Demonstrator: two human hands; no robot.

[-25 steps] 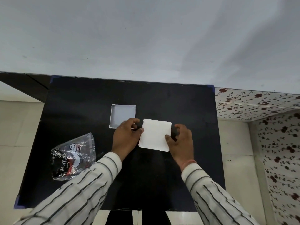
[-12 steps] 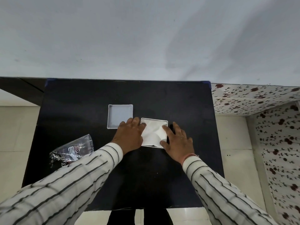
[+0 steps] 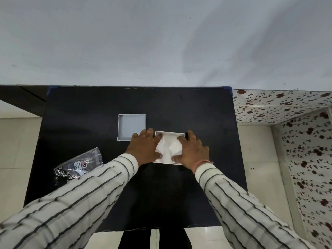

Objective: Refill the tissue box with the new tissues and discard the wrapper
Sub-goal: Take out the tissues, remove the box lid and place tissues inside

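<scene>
A white square tissue box [image 3: 170, 134] sits in the middle of the black table [image 3: 197, 112] with a stack of white tissues [image 3: 168, 147] inside it. My left hand [image 3: 144, 146] lies flat on the left side of the tissues, fingers spread. Pressing down on the tissues' right side is my right hand [image 3: 193, 150], also flat. The box's grey lid [image 3: 131, 127] lies upside down just left of and behind the box. A crumpled clear plastic wrapper [image 3: 79, 164] with a printed label rests at the table's left side, partly behind my left sleeve.
The table stands against a pale wall. Tiled floor shows on both sides. A floral-patterned surface [image 3: 287, 108] runs along the right beyond the table's edge.
The tissue stack went from being held above the table into the box. Both hands shifted from gripping its edges to pressing flat on top of it.
</scene>
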